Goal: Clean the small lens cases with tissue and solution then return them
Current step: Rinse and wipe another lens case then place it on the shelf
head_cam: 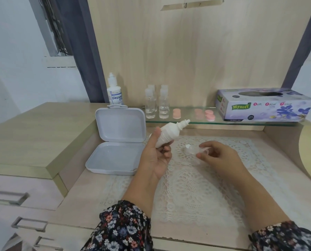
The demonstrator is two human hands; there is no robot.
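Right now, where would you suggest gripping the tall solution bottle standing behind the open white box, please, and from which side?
Grip the solution bottle round its wide labelled body, not the narrow nozzle cap. Come from the front-left: the open white box lid stands just in front of its base, and the clear bottles stand to its right.

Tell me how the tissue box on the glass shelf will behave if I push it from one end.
The tissue box is probably light: it is cardboard holding soft tissue. It lies flat and long, so it should slide rather than tip. The glass shelf looks smooth, so it may slide easily and could turn under an off-centre push.
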